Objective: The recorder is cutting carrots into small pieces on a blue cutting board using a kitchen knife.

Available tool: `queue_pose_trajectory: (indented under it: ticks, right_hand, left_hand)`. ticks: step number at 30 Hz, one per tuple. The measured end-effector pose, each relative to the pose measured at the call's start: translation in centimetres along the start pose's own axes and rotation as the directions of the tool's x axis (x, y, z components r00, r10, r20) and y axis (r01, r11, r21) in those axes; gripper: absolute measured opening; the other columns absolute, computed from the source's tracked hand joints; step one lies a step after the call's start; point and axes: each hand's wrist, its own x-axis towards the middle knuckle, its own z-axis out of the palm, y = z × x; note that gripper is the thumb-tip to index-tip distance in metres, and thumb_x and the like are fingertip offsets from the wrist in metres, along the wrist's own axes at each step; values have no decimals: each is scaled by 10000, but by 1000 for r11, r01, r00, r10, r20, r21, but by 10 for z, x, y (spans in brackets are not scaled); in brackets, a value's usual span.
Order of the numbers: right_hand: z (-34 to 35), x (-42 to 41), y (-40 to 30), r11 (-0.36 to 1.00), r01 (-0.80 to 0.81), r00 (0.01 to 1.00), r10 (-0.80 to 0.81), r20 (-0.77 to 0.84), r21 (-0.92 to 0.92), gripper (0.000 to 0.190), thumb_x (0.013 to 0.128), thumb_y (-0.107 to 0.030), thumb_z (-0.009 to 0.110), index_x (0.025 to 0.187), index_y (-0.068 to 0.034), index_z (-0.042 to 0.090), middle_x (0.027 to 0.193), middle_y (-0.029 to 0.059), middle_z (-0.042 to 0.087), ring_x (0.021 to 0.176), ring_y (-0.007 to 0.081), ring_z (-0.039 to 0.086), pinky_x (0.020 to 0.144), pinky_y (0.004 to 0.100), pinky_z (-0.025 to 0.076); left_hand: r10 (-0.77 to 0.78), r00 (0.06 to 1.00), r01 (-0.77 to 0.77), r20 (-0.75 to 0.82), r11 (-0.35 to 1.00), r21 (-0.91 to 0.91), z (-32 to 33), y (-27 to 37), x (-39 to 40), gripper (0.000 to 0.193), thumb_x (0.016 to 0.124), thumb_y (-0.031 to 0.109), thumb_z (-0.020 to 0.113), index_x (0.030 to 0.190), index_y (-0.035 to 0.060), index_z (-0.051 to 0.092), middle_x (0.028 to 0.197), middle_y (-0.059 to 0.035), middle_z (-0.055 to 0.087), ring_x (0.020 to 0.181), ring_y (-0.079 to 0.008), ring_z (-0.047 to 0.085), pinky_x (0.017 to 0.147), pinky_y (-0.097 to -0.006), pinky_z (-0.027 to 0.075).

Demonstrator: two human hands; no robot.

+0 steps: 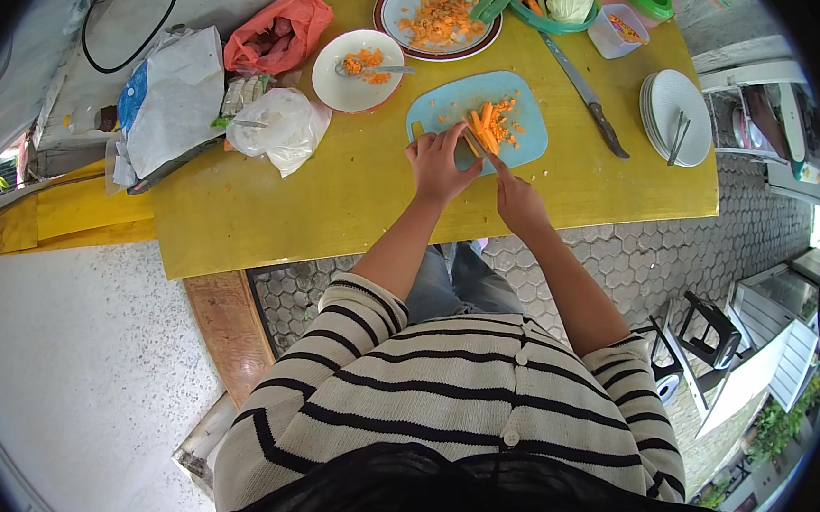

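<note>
On a pale blue cutting board (443, 103) lie carrot sticks (489, 127) and a scatter of finely diced carrot (511, 113). My left hand (439, 162) rests at the board's near left part, thumb and fingers around a carrot piece (470, 145). Just to its right, my right hand (522, 201) grips a small knife (478, 138), its index finger stretched along the top. Most of this knife is hidden by the hand, and its thin blade lies close against the carrot.
Behind the board stand a bowl (329, 83) with diced carrot and a spoon, and a plate (391, 12) of peelings. A large knife (572, 75) and stacked plates (651, 123) lie right. Plastic bags (276, 129) sit left on the yellow table (299, 205).
</note>
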Motion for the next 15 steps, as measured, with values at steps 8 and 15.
queue_pose_trajectory:
  ticks: [8, 15]
  right_hand:
    - [9, -5, -1, 993, 22, 1000, -23, 6, 119, 530, 927, -124, 419, 1437, -227, 319, 750, 268, 624, 708, 446, 618, 650, 552, 475]
    - [20, -7, 2, 989, -12, 1000, 10, 15, 147, 504, 941, -134, 413, 1433, -203, 327, 789, 262, 636, 737, 444, 623, 670, 553, 478]
  left_hand:
    - [98, 993, -109, -66, 977, -183, 1, -20, 0, 499, 684, 243, 794, 1136, 147, 605, 1057, -23, 655, 993, -274, 573, 876, -412, 421]
    - [73, 996, -82, -49, 973, -215, 11, -25, -1, 304, 692, 252, 803, 951, 143, 687, 1063, 31, 661, 1003, -231, 570, 894, -391, 394]
